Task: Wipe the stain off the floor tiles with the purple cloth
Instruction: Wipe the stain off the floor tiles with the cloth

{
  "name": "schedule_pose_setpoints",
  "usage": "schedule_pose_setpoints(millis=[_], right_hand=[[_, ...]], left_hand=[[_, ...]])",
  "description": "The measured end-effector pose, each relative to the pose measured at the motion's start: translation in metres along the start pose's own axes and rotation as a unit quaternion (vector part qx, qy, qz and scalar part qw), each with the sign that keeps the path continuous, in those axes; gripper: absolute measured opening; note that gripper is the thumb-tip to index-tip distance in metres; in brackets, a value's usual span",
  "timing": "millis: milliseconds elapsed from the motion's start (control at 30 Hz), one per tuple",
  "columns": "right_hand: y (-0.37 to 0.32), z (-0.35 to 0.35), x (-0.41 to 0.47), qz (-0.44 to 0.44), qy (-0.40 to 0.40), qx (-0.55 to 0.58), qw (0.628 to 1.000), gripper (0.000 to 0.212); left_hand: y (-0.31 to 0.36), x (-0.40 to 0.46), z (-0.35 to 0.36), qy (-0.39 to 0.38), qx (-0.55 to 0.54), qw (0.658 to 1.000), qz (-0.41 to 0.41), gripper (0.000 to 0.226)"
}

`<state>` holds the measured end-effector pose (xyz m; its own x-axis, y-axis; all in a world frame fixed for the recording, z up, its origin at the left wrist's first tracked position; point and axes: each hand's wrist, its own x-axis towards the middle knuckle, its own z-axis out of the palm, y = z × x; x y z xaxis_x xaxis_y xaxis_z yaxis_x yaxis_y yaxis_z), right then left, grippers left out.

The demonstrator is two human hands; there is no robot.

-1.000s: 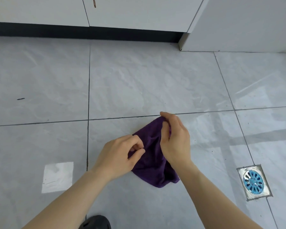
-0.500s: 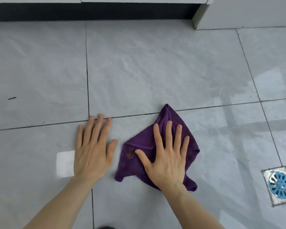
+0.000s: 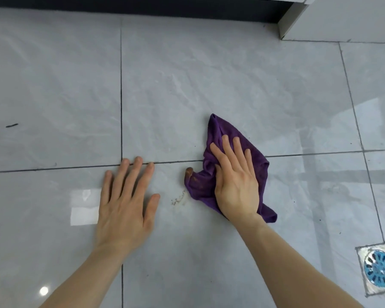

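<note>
The purple cloth (image 3: 251,156) lies crumpled on the grey floor tiles (image 3: 187,85), across a grout line. My right hand (image 3: 233,181) presses flat on top of it, fingers spread. The cloth's left corner is smeared brown. A faint brownish stain (image 3: 178,199) shows on the tile just left of the cloth. My left hand (image 3: 127,196) rests flat on the bare tile to the left, holding nothing.
A metal floor drain with a blue grate (image 3: 379,271) sits at the lower right. A dark cabinet plinth (image 3: 142,7) runs along the top, with a white cabinet corner (image 3: 291,21) at the upper right. A small dark mark (image 3: 12,125) lies far left.
Both hands went from pinching the cloth to lying flat. My right hand has slid the cloth to the right and away from me, uncovering the stain. My left hand stays planted.
</note>
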<state>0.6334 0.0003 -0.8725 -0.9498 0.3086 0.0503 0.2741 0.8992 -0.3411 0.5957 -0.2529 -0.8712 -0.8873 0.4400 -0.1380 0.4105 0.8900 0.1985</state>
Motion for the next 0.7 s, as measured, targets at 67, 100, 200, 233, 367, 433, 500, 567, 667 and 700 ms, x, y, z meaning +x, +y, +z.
schedule_pose_setpoints(millis=[67,100,200,233,367,433,500,567,667,700], right_hand=[[0.003,-0.004,0.019,0.003,0.013,0.023,1.000,0.053],[0.004,-0.005,0.026,0.007,0.020,0.031,0.999,0.055],[0.003,-0.005,0.036,0.026,0.042,0.052,0.997,0.058],[0.002,-0.005,0.036,0.033,0.047,0.057,0.997,0.058],[-0.006,-0.009,0.039,0.078,0.076,0.102,0.989,0.059],[-0.011,-0.014,0.042,0.119,0.130,0.152,0.972,0.055],[-0.018,-0.020,0.039,0.164,0.176,0.208,0.948,0.052],[-0.030,-0.020,0.024,0.175,0.184,0.243,0.936,0.050],[-0.054,-0.013,-0.013,0.121,0.104,0.294,0.942,0.048],[-0.061,-0.008,-0.026,0.091,0.061,0.296,0.949,0.046]], left_hand=[[0.000,0.000,0.000,-0.001,0.000,1.000,-0.001,0.066],[-0.001,0.000,0.000,-0.002,0.000,1.000,-0.001,0.066],[-0.001,0.001,-0.001,-0.004,-0.003,1.000,-0.001,0.066],[-0.001,0.001,-0.001,-0.005,-0.004,1.000,0.000,0.065],[-0.001,0.001,-0.002,-0.009,-0.006,1.000,-0.002,0.065],[-0.001,0.001,-0.004,-0.010,-0.009,1.000,-0.003,0.065],[0.000,0.002,-0.005,-0.011,-0.013,1.000,-0.003,0.065],[0.000,0.001,-0.006,-0.012,-0.017,1.000,-0.002,0.064],[0.001,0.000,-0.006,-0.014,-0.018,1.000,-0.003,0.064],[0.001,0.000,-0.006,-0.014,-0.020,1.000,-0.003,0.064]])
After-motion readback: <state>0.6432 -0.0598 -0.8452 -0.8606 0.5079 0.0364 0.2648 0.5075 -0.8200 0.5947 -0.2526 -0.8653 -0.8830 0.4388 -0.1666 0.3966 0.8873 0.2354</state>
